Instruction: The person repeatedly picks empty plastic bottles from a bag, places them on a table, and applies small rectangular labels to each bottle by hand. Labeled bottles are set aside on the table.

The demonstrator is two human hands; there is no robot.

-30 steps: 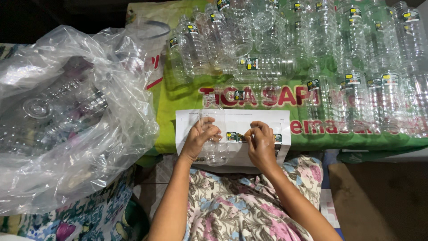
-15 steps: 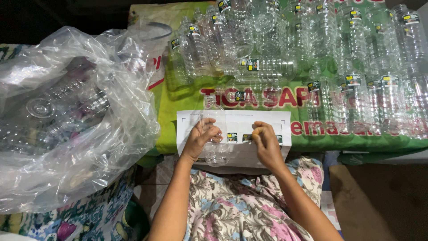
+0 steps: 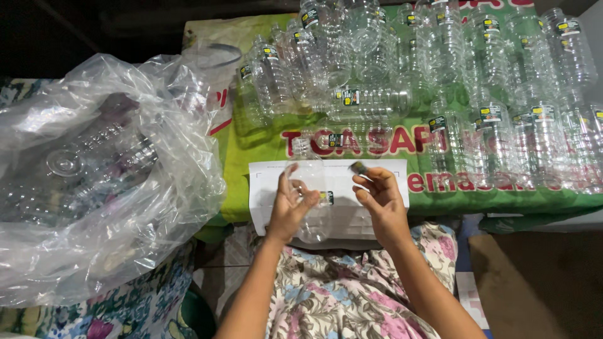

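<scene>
Your lap, in floral fabric [image 3: 342,301], fills the near edge. Just past it your left hand [image 3: 290,207] is curled around a clear empty plastic bottle [image 3: 309,198], fingers wrapped on its side, bottle upright-ish and tilted, one small yellow-black sticker [image 3: 326,198] already on it. Your right hand [image 3: 380,198] is just beside the bottle, not touching it, thumb and forefinger pinched on a small dark label [image 3: 358,167], other fingers loosely bent. Behind both hands lies a white sticker sheet [image 3: 267,188] on the near edge of the green printed banner [image 3: 251,157]. To your left, a big clear plastic bag [image 3: 107,182] stuffed with more bottles. Farther back, rows of labelled clear bottles [image 3: 477,94] lie packed on the banner, spreading right; one bottle lying sideways [image 3: 370,100] near the middle.
</scene>
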